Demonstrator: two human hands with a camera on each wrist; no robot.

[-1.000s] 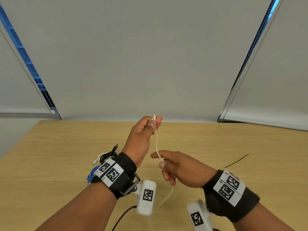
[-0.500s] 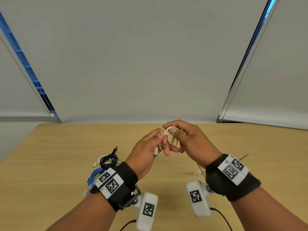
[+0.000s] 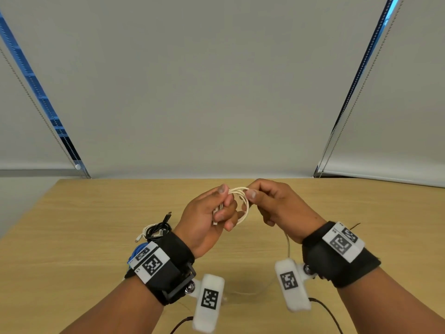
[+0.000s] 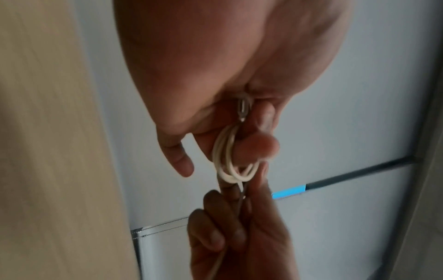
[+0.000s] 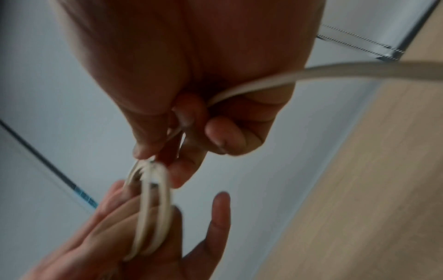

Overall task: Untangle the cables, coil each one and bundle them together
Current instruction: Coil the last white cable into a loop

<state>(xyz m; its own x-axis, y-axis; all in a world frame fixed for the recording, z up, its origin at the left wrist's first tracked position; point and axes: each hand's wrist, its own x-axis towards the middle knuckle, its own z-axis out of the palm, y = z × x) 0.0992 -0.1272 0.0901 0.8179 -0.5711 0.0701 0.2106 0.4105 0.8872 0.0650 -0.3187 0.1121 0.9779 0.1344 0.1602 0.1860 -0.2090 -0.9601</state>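
Note:
A thin white cable (image 3: 243,201) is wound into a small coil held above the wooden table (image 3: 72,237). My left hand (image 3: 216,210) grips the coil's left side, its metal plug (image 4: 243,109) tucked against the palm. The coil's loops (image 4: 227,161) wrap over my left fingers. My right hand (image 3: 262,201) pinches the top of the coil (image 5: 153,189) between thumb and forefinger. The loose white tail (image 5: 335,72) runs back under my right palm and hangs down toward the table (image 3: 287,244).
Left of my left wrist on the table lie a coiled black and white cable bundle (image 3: 156,231) and a blue cable (image 3: 136,251), partly hidden by the wristband. A thin dark wire (image 3: 355,225) lies right of my right wrist. Grey blinds stand behind the table's far edge.
My right hand rose from low on the hanging cable up to my left hand, laying the cable into loops. The coil grew and both hands now hold it close together.

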